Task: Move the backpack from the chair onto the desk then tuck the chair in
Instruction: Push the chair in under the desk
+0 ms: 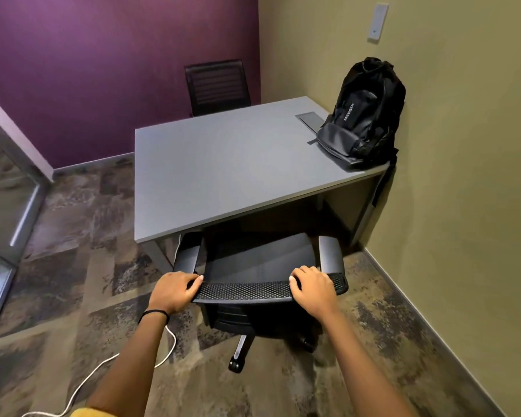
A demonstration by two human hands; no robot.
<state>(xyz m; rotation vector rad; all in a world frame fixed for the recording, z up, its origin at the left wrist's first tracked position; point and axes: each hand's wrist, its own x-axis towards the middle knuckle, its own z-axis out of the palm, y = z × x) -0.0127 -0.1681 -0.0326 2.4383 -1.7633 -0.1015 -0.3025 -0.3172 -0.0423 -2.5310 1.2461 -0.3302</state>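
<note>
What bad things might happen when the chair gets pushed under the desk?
The chair's armrests sit close under the desk edge and might bump it. A white cable lies on the floor near the wheels and could snag. A jolt might tip the backpack, which leans by the desk's edge.

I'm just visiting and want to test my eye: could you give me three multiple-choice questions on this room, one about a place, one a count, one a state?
1. Where is the backpack?
A. on the desk by the wall
B. on the chair seat
C. on the floor

2. How many chairs show?
A. one
B. two
C. three

3. What are the hands doing?
A. hanging free
B. lifting the backpack
C. gripping the chair's backrest

Answers:
1 A: the backpack stands on the desk, leaning on the wall.
2 B: the near chair and the far chair.
3 C: left hand and right hand both clasp its top edge.
</note>
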